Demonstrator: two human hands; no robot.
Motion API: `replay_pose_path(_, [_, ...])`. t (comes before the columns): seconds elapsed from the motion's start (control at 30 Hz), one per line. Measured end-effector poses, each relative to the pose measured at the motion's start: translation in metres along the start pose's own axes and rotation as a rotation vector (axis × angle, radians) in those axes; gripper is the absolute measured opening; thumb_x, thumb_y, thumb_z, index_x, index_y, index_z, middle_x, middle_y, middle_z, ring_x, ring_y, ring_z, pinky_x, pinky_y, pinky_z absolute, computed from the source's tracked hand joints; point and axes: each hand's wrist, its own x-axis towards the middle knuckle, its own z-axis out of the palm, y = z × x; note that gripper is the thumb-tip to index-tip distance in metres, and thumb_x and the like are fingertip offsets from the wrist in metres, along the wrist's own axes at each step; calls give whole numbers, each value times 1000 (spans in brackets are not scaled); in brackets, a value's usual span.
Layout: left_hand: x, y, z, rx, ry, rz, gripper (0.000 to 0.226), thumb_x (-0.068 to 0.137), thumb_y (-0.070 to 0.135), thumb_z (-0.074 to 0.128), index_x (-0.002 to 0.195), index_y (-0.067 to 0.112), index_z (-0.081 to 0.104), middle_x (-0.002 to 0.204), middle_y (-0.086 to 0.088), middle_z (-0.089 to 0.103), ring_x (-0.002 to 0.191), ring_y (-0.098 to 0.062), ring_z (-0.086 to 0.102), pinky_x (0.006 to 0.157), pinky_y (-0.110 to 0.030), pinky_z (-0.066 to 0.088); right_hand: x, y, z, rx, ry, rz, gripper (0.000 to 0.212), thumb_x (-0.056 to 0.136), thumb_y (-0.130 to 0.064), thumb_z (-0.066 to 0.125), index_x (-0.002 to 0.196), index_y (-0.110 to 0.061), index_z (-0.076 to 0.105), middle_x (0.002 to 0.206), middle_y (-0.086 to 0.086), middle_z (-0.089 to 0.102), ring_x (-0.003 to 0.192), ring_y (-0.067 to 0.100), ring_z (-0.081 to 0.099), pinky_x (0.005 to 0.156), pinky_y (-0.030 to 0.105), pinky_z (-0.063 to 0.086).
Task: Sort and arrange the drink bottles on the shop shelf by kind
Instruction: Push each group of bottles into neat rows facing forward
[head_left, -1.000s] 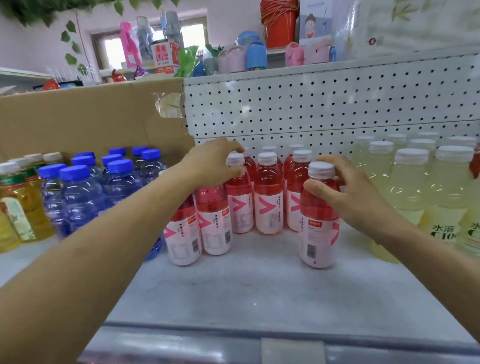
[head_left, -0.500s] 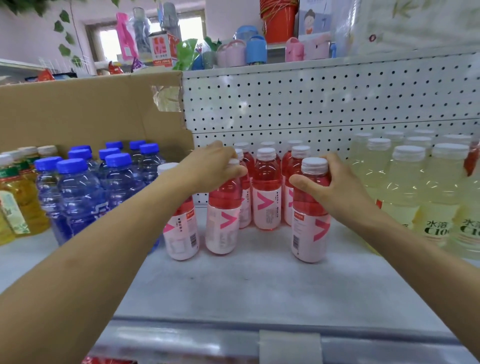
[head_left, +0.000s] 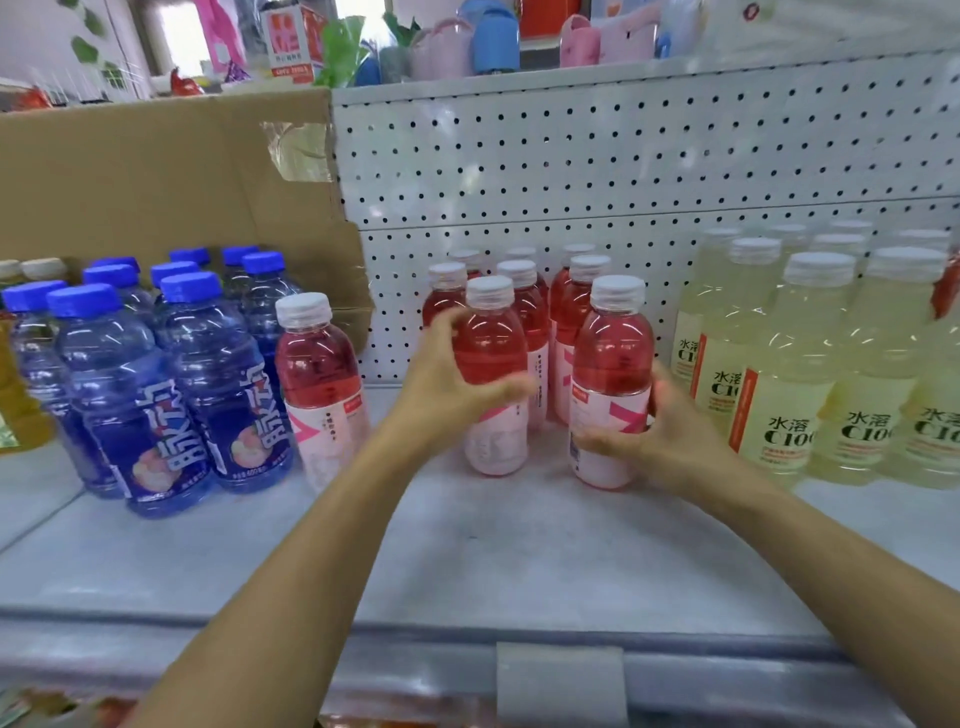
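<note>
Several red drink bottles with white caps stand mid-shelf against the pegboard. My left hand (head_left: 447, 384) grips the body of the front left red bottle (head_left: 491, 343). My right hand (head_left: 660, 431) holds the lower body of the front right red bottle (head_left: 615, 353). Both bottles stand upright on the grey shelf (head_left: 519, 551). One more red bottle (head_left: 317, 364) stands apart on the left, right next to the blue bottles (head_left: 171, 374). Pale yellow bottles (head_left: 810, 374) fill the right side.
A brown cardboard sheet (head_left: 156, 176) stands behind the blue bottles. Amber drink bottles (head_left: 15, 405) sit at the far left edge. The white pegboard (head_left: 597, 171) backs the shelf. A price tag holder (head_left: 561, 686) is on the shelf's front rail.
Both hands slid down from the bottle caps to the bottle bodies. The front left red bottle has shifted right, away from the lone one beside the blue bottles. The camera moved closer.
</note>
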Motion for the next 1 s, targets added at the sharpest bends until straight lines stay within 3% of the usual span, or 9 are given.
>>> replay_pose_path(0.07, [-7, -23, 10, 18, -100, -75, 94, 62, 16, 94, 135, 30, 36, 122, 6, 63, 109, -5, 65, 91, -22, 54, 1, 8, 2, -7, 40, -11, 74, 58, -30, 94, 113, -42, 47, 93, -26, 67, 84, -21, 59, 62, 3, 45])
replay_pose_path(0.13, [-11, -35, 20, 56, -103, -95, 91, 63, 12, 93, 128, 39, 35, 115, 15, 65, 104, 1, 65, 92, -25, 56, 0, 16, 7, -63, 56, -30, 78, 59, -27, 94, 118, -30, 44, 98, -18, 62, 84, -23, 56, 63, 2, 45])
replay_pose_path(0.3, [-12, -43, 38, 103, -11, -66, 87, 54, 37, 88, 127, 39, 40, 120, 14, 65, 109, -10, 66, 98, -42, 53, 5, 29, 15, -64, 92, -60, 79, 59, -21, 94, 119, -23, 43, 102, -19, 58, 85, -25, 54, 65, -3, 41])
replay_pose_path(0.53, [-15, -38, 45, 140, -6, -30, 86, 67, 32, 90, 136, 32, 39, 130, 7, 59, 118, -14, 59, 102, -43, 51, 8, 33, 15, -13, 68, -67, 85, 59, -24, 94, 125, -25, 40, 107, -21, 56, 89, -25, 54, 67, -3, 42])
replay_pose_path(0.63, [-23, -29, 33, 209, -5, -34, 78, 73, 37, 87, 137, 26, 44, 126, 7, 55, 106, -6, 59, 98, -35, 52, 8, 33, 14, -1, 60, -54, 88, 59, -28, 93, 129, -25, 40, 108, -22, 56, 91, -17, 57, 67, -2, 43])
replay_pose_path(0.73, [-41, -18, 11, 364, 206, 114, 55, 79, 38, 82, 124, 25, 54, 108, 10, 47, 87, 5, 49, 81, -18, 46, 7, 31, 15, -14, 61, -36, 90, 59, -34, 92, 130, -25, 39, 105, -24, 54, 92, -13, 55, 63, 1, 45])
replay_pose_path(0.87, [-63, -21, -24, 461, 767, 307, 64, 72, 22, 83, 125, 9, 50, 117, 9, 36, 110, -10, 39, 96, -29, 40, 5, 28, 15, -10, 71, -5, 88, 57, -41, 91, 127, -29, 39, 104, -24, 56, 90, -11, 57, 64, 5, 44])
replay_pose_path(0.93, [-63, -27, -36, 334, 833, 114, 83, 69, 17, 85, 138, 11, 38, 126, 6, 34, 118, -12, 37, 100, -26, 36, 5, 27, 17, 15, 81, 21, 86, 57, -41, 92, 124, -32, 39, 104, -23, 58, 90, -10, 58, 63, 6, 44])
replay_pose_path(1.0, [-58, -32, -42, 109, 719, -171, 90, 70, 8, 83, 142, 18, 30, 123, 5, 41, 108, -1, 45, 82, -10, 38, 5, 28, 18, 44, 79, 31, 84, 59, -35, 93, 125, -30, 39, 106, -21, 59, 95, -7, 59, 64, 7, 44])
